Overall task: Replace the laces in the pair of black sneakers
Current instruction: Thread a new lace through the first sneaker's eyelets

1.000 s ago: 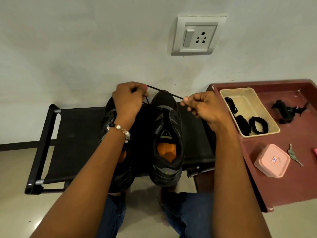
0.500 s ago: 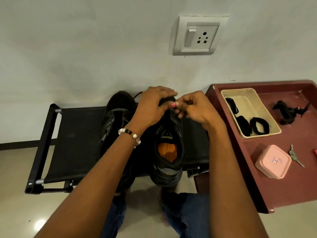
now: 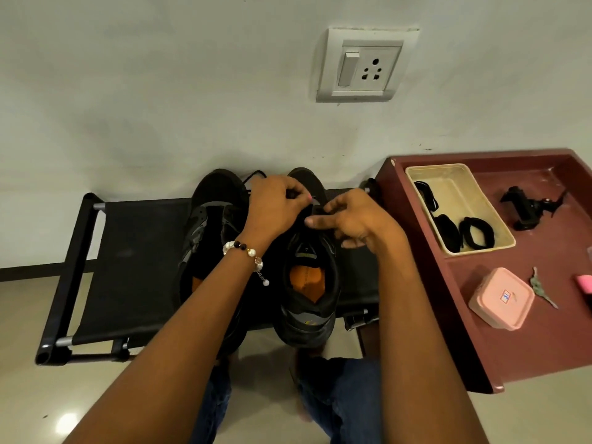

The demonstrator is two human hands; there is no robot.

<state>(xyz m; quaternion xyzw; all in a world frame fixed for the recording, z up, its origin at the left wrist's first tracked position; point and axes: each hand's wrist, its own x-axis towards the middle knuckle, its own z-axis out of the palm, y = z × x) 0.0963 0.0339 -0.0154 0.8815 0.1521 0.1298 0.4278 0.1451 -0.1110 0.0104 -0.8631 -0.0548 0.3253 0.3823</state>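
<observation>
Two black sneakers (image 3: 307, 283) were seen on a black stool (image 3: 128, 251), heels nearest. Over the right sneaker's forefoot, the left hand (image 3: 275, 206) was curled, pinching a black lace (image 3: 253, 176). Beside it, the right hand (image 3: 352, 219) was partly curled; its hold could not be told.

Pale grey wall (image 3: 160, 91) w/ white switch-socket plate (image 3: 365, 65) at 1 o'clock. Black folding stool (image 3: 128, 257) centre-left, maroon table (image 3: 512, 341) at 3 o'clock. Glossy beige floor (image 3: 32, 395).
</observation>
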